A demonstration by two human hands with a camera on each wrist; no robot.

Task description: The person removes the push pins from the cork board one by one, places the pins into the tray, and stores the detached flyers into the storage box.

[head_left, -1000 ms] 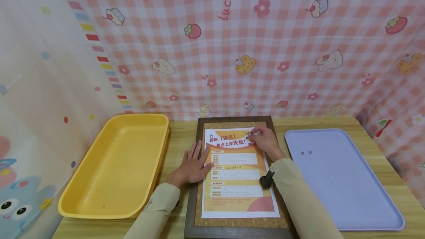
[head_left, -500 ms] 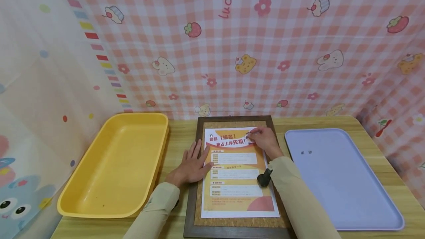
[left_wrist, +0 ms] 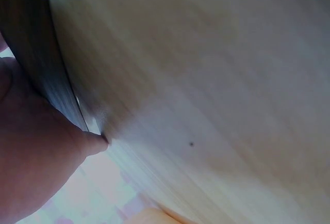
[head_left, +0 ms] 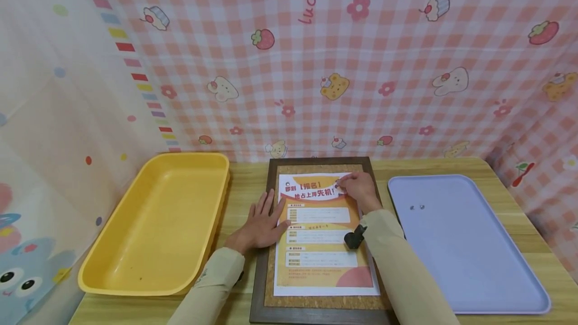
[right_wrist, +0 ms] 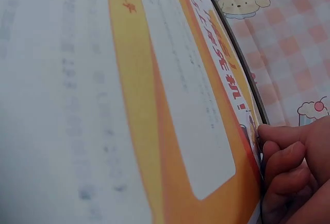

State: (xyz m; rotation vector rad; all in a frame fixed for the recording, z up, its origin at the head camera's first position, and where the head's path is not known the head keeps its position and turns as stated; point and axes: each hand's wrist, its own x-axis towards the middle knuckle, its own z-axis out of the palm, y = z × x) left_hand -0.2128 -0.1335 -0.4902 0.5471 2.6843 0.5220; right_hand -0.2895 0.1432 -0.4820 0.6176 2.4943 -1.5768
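A printed orange-and-white poster (head_left: 320,277) lies on a cork board (head_left: 334,302) with a dark wooden frame (head_left: 262,285). My left hand (head_left: 259,227) rests flat across the frame's left side, fingers spread, fingertips and thumb on the poster's left edge. At the poster's upper right corner my right hand (head_left: 360,189) pinches a small push pin, mostly hidden by the fingertips. In the right wrist view its fingers (right_wrist: 286,157) are curled, with thumb and index tip right at the paper. A small silvery push pin (head_left: 287,184) sits in the poster's upper left corner.
On the left stands a deep yellow tray (head_left: 86,265). A shallow lilac tray (head_left: 474,255) lies on the right, with two small silvery push pins (head_left: 422,207) near its far left. Behind the wooden table (head_left: 244,184) hangs a pink checked cloth (head_left: 289,64).
My right wrist and sleeve have shifted slightly left and up while the fingertips stay at the upper right corner. The left hand and poster have not moved.
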